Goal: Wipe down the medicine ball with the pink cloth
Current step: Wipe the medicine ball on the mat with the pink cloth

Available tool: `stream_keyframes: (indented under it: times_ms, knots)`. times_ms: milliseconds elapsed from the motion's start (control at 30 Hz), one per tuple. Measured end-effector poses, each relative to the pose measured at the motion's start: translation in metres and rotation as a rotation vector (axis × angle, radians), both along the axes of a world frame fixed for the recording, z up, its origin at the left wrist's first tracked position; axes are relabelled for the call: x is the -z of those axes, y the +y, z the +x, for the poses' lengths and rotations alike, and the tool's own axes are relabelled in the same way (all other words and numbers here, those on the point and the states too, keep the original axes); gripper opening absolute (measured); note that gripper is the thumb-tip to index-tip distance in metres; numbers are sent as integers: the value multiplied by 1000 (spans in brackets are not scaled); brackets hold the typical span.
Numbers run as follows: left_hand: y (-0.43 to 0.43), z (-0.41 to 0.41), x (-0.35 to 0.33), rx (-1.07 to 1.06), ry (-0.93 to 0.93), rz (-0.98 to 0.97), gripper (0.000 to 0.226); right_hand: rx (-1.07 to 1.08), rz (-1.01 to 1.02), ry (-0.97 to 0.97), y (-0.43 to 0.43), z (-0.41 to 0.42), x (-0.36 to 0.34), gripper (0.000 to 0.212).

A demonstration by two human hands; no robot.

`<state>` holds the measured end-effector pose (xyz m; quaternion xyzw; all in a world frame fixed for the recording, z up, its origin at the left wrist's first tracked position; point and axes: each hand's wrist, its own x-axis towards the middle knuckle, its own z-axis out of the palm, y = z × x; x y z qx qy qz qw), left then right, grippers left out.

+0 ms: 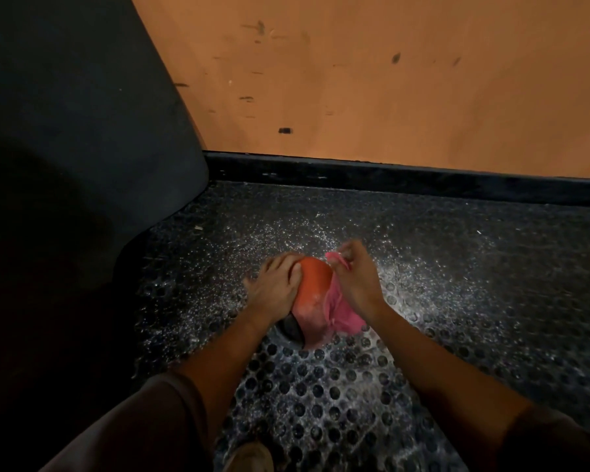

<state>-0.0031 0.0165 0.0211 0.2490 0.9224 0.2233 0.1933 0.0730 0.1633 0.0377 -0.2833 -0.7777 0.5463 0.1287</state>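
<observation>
The ball [315, 284], orange, sat on the dark studded floor [457, 267], roughly mid-floor and well apart from the black skirting [389, 175] under the orange wall [389, 80]; the left hand [275, 291] lay flat against its left side, fingers [280, 267] spread and released over the curve; the right hand [353, 281] pressed the pink cloth [341, 315] to the ball's right side, fingers clenched on a bunched corner of it near the top; the rest of the cloth hung down to the floor at the ball's near right edge; a dark curved panel [82, 131] filled the left, its rim near the left hand; open floor ran to the right and behind the ball as far as the skirting; a shoe [252, 454] showed at the bottom edge, between the forearms.
</observation>
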Motion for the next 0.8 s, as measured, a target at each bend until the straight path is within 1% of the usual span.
stream_keyframes:
  times_ms: [67, 167, 200, 267, 333, 367, 433, 533, 600, 667, 700, 733, 800]
  knots:
    - [-2, 0, 0, -38, -15, 15, 43, -37, 53, 81, -9, -8, -9, 18]
    - [-5, 5, 1, -71, -19, 43, 43, -76, 168, 99, -14, -18, -9, 28]
    - [-5, 6, 1, -85, -26, 49, 43, -103, 217, 62, -13, -16, -4, 28]
    - [-6, 7, 1, -116, -43, 59, 44, -182, 369, -86, -11, -4, 8, 30]
    - [-6, 6, 1, -138, -51, 77, 43, -283, 456, -203, -9, 8, 19, 48]
    - [-6, 5, 1, -140, -52, 79, 42, -306, 449, -221, -8, 13, 23, 52]
    - [-6, 5, 1, -128, -47, 75, 41, -274, 369, -203, -5, 19, 27, 45]
    - [-7, 8, 1, -136, -52, 96, 40, -118, 204, -124, -4, 25, 34, 34]
    - [-6, 6, 0, -167, -59, 113, 41, -96, 232, -79, -10, 20, 31, 25]
    - [-7, 1, 0, -202, -80, 118, 41, -213, 317, -43, -18, 15, 27, 19]
    - [-9, -1, 1, -218, -98, 117, 41, -279, 351, -37, -22, 15, 26, 20]
    - [-12, -2, 1, -234, -115, 123, 41, -299, 357, -44, -21, 16, 28, 23]
    - [-15, -3, 2, -269, -145, 146, 40, -185, 303, -76, -15, 17, 32, 25]
